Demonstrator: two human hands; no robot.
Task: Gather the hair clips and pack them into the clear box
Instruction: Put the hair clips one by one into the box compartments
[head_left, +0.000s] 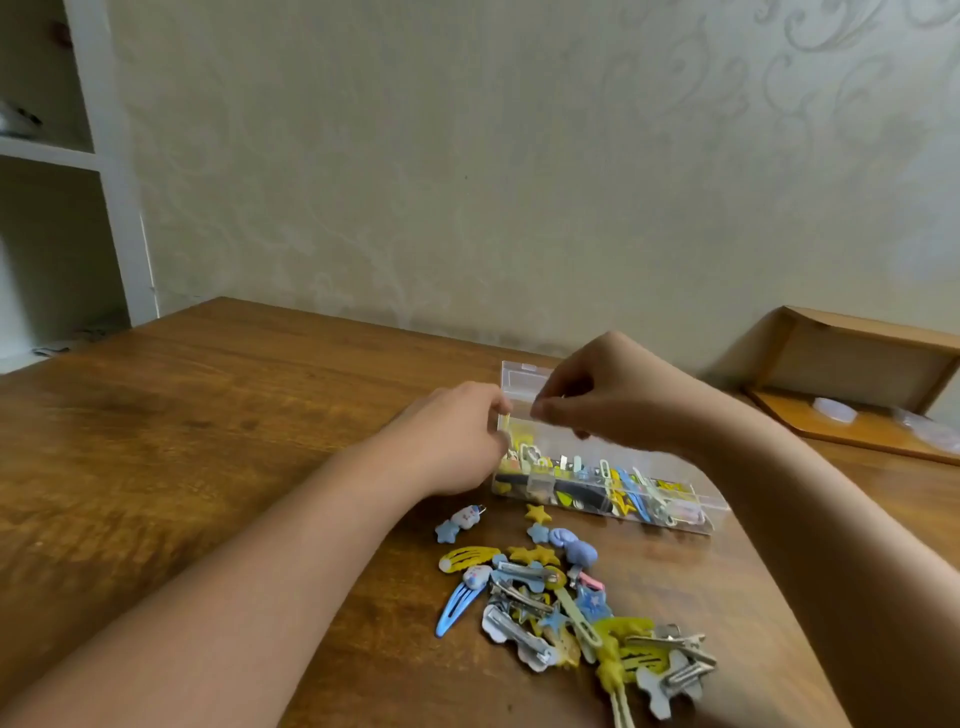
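Centre frame: my left hand (457, 436) grips the clear box (602, 488) at its left end; my right hand (597, 400) pinches its raised lid (519, 382). Loose hair clips (561, 608) lie below.

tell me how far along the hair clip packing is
Partly done. The clear box sits open on the table and already holds a layer of clips. In hand: the left hand is at the box's left end and the right hand hovers above it with fingertips pinched, though what they hold is too small to tell. Left: the loose pile of clips in front of the box.
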